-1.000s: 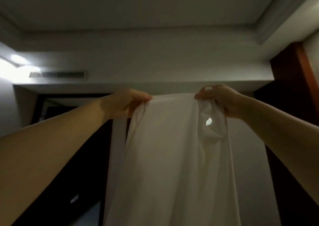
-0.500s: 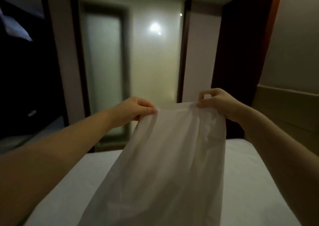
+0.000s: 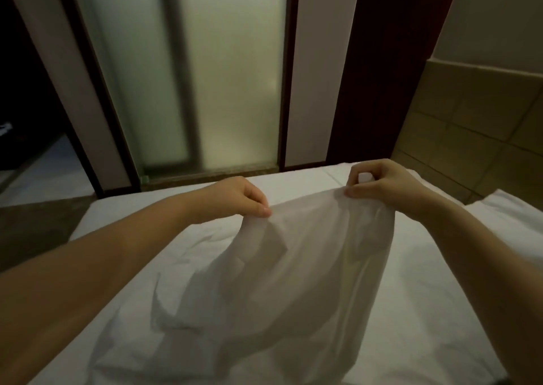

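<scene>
Both hands are raised over the bed [image 3: 440, 311]. The left hand [image 3: 238, 196] pinches the white cloth [image 3: 293, 267] at its 10 o'clock corner, thumb against fingertips. The right hand [image 3: 379, 182] pinches the 1 o'clock corner the same way — a two-corner hold that likely keeps the top edge taut so the fabric hangs flat. The cloth's lower end, toward 6 o'clock, touches the mattress and bunches there. A frosted glass panel [image 3: 229, 76] stands at 12 o'clock beyond the bed.

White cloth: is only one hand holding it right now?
No, the left hand and the right hand each pinch one end of the top edge of the white cloth.
</scene>
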`<state>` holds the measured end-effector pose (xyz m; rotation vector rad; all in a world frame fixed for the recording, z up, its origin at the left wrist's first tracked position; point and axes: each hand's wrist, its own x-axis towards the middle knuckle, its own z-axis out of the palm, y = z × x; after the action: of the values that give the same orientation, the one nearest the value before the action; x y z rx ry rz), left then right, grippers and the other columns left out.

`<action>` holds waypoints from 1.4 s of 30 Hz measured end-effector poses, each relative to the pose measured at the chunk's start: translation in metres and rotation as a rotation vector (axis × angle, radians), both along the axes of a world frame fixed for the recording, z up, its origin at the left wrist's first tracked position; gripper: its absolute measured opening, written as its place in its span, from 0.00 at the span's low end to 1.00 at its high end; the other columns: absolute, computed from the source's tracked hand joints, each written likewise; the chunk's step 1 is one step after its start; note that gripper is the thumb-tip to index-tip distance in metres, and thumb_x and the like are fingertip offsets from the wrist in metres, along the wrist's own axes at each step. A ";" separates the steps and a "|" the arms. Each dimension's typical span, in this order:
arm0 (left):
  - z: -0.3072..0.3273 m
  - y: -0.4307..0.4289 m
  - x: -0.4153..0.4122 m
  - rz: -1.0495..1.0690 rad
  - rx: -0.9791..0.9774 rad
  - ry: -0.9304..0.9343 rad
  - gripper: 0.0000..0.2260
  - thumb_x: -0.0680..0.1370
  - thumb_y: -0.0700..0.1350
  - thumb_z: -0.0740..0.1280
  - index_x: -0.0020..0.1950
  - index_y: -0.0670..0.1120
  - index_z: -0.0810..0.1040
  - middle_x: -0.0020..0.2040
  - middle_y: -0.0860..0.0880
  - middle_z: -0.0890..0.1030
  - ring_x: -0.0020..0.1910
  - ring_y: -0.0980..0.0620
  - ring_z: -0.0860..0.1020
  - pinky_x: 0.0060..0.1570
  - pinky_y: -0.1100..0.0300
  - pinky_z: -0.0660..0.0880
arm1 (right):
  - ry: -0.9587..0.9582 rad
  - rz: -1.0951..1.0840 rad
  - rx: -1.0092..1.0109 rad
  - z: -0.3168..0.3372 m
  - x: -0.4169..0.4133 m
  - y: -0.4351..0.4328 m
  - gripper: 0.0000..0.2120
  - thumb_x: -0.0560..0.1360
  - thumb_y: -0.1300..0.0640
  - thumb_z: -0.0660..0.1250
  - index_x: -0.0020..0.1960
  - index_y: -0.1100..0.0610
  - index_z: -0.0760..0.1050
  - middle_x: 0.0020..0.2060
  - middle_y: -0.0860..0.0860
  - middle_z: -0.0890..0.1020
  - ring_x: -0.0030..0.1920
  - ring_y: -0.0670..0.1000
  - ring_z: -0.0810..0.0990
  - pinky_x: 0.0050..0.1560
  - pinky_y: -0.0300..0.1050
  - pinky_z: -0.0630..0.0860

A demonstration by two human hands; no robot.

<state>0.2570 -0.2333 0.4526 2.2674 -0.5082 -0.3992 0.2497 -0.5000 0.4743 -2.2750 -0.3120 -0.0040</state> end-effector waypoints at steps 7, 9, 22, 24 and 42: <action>-0.004 -0.001 0.006 0.092 0.135 -0.336 0.06 0.75 0.47 0.68 0.40 0.48 0.82 0.36 0.53 0.79 0.38 0.56 0.75 0.42 0.62 0.72 | 0.124 0.036 -0.014 -0.007 0.010 -0.004 0.06 0.74 0.60 0.68 0.38 0.56 0.79 0.39 0.54 0.80 0.39 0.52 0.80 0.39 0.41 0.78; -0.003 -0.003 0.008 0.150 -0.015 -0.355 0.04 0.72 0.44 0.73 0.37 0.50 0.82 0.37 0.53 0.80 0.39 0.54 0.77 0.45 0.58 0.74 | 0.167 0.023 -0.064 -0.008 0.015 -0.005 0.07 0.75 0.58 0.68 0.38 0.54 0.79 0.39 0.53 0.80 0.40 0.52 0.80 0.39 0.41 0.78; -0.001 0.012 0.025 -0.069 0.108 -0.112 0.09 0.78 0.45 0.65 0.38 0.53 0.78 0.34 0.60 0.77 0.35 0.65 0.73 0.40 0.72 0.68 | 0.107 -0.061 -0.176 -0.016 0.032 0.010 0.05 0.74 0.53 0.68 0.41 0.53 0.78 0.40 0.51 0.79 0.42 0.51 0.78 0.41 0.39 0.76; -0.004 0.017 0.025 -0.177 0.246 0.002 0.13 0.79 0.46 0.63 0.34 0.54 0.75 0.29 0.61 0.74 0.32 0.64 0.71 0.40 0.70 0.67 | 0.071 -0.024 -0.182 -0.014 0.032 0.018 0.05 0.74 0.54 0.69 0.40 0.53 0.78 0.40 0.51 0.79 0.42 0.51 0.79 0.40 0.38 0.76; -0.051 0.004 0.030 -0.028 0.115 -0.153 0.10 0.76 0.47 0.66 0.44 0.42 0.83 0.38 0.48 0.81 0.39 0.52 0.78 0.45 0.57 0.76 | -0.169 -0.152 0.017 0.004 0.021 0.035 0.08 0.73 0.61 0.69 0.36 0.56 0.76 0.36 0.52 0.77 0.38 0.51 0.76 0.37 0.42 0.74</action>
<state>0.2874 -0.2289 0.4017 2.4165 -0.6097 -0.2756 0.2709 -0.4646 0.4782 -2.2805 -0.2246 -0.2773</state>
